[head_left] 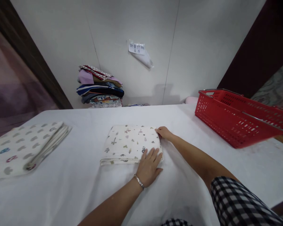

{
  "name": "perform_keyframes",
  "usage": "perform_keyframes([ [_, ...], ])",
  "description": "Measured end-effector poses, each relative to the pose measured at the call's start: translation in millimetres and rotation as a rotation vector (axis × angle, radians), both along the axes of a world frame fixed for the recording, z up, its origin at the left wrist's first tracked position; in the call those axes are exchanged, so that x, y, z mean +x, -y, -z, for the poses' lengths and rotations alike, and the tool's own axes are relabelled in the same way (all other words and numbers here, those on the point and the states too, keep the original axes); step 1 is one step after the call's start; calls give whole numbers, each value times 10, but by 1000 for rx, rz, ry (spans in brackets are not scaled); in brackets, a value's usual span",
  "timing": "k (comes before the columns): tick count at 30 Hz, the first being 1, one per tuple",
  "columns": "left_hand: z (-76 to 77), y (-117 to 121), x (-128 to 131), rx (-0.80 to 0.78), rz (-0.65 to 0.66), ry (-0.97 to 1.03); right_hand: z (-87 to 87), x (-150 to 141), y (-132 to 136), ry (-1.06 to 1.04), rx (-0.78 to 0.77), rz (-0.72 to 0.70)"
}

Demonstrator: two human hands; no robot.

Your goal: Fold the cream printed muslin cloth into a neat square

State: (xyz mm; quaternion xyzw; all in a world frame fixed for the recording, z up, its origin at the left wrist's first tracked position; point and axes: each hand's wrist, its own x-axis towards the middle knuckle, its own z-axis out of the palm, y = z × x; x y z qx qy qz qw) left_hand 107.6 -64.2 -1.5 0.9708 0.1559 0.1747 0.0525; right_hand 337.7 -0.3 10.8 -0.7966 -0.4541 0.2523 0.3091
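My left grip [149, 168] lies flat, fingers loosely spread, on the folded patterned cloth [128, 142]; beyond it, my right grip [164, 133] pinches the far corner. I'm likely squaring folds; next calls for evening edges.

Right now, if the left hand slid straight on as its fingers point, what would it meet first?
Probably the right hand, at the far right corner of the folded cloth under the left hand; depth is uncertain.

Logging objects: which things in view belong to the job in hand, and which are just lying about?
In the job:
central folded cloth
left hand, on it
right hand, at its corner

Apparently lying about:
leftmost folded cloth
fabric stack
red basket
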Motion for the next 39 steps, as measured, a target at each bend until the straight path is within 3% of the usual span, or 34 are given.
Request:
perform_keyframes([
  [4,-1,1,3,-15,-5,-1,-329,-86,-27,197,175,32],
  [7,5,-1,4,-23,3,7,-441,-331,-38,419,325,-86],
  [10,24,1,8,-25,-2,2,-276,-541,-35,505,143,-211],
  [12,41,4,14,-24,-14,-4,-95,-589,-41,501,-32,-223],
  [15,60,9,22,-15,-24,-7,66,-554,-78,521,-118,-219],
  [20,60,16,25,-6,-23,5,-71,-480,-158,458,-203,-229],
  [23,58,19,27,-2,-21,10,-108,-495,-131,459,-200,-188],
  [26,64,22,33,1,-27,4,-15,-530,-54,533,-144,-201],
  [30,53,29,32,6,-32,-19,43,-557,-1,557,-179,-228],
  [34,-27,44,2,16,-12,-31,-42,-646,87,583,-171,-197],
  [39,-171,94,-109,-26,39,-38,-16,-840,424,649,-72,-257],
])
